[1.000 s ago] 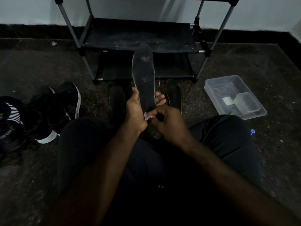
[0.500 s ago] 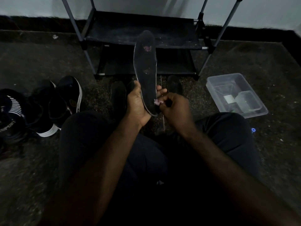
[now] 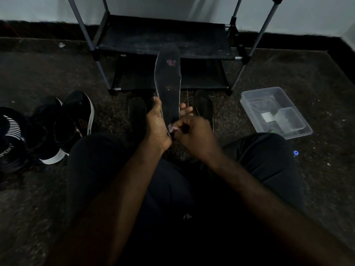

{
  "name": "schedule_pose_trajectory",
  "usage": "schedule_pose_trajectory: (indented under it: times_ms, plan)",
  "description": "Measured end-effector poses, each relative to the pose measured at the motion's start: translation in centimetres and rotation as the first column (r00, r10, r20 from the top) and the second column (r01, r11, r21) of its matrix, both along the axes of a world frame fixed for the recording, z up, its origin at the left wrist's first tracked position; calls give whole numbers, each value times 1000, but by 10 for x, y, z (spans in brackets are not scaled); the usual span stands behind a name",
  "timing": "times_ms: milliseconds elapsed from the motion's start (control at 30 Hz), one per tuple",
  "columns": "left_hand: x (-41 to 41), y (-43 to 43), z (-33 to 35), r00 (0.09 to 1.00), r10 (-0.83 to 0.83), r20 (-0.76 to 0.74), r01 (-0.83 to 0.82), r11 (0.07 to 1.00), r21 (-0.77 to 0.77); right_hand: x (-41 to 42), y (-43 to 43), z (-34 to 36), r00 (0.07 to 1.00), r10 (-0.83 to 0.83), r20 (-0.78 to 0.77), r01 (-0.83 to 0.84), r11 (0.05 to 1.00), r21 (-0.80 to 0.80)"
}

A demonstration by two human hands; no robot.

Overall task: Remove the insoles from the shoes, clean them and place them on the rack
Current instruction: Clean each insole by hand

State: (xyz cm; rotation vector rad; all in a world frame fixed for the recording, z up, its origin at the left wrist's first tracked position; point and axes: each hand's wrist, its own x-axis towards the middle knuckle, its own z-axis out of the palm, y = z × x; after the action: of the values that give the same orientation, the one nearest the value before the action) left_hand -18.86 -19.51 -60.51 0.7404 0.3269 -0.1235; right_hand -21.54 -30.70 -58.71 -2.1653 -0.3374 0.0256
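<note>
Insole (image 3: 168, 87) upright in left hand (image 3: 158, 125), right hand (image 3: 194, 132) pinching its heel

a clear plastic tub (image 3: 257, 96) sits on the dark floor (image 3: 288, 70).

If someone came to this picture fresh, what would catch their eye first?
A dark insole is held up at centre, gripped low by the left hand while the right hand pinches a pale scrap against its heel end. Behind it is the black rack; a clear plastic tub sits on the floor to the right, black shoes to the left.
</note>
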Motion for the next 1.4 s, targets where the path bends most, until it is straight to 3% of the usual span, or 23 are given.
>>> schedule_pose_trajectory:
  times_ms: [100,233,400,500,567,733,933,1067,1133,1333,1400]
  plan:
    - [0,0,1,1000,-6,9,6,1000,21,-2,1,4,999,45,20,-45,999,-15]
    - [-2,-8,0,999,-45,-15,45,998,40,14,-4,1,992,-93,89,98,994,-52]
    - [-3,-3,-3,999,-39,-4,39,998,49,1,-6,4,985,156,70,-148,983,-109]
    - [-2,-10,-1,998,-61,-6,61,997,41,16,-9,4,985,17,170,13,984,-177]
    - [-3,-11,-1,999,-48,-6,48,998,44,23,-8,5,986,-63,152,90,980,-177]
    - [-1,1,-2,1000,-22,12,22,999,34,2,1,8,991,116,66,-109,989,-105]
    - [-1,-11,-4,999,-35,21,35,999,8,24,-7,2,971,-145,190,189,952,-240]
    - [0,2,-4,1000,-7,26,5,999,50,1,3,6,987,88,134,-70,988,-136]
    - [1,4,-3,1000,-1,16,-1,996,84,-1,1,5,974,169,149,-144,976,-166]
    - [-2,-7,2,999,-43,3,43,998,56,29,-5,0,973,-70,221,128,956,-262]
    - [-3,-5,2,999,-39,-4,39,997,64,22,-3,1,980,-49,192,90,974,-210]
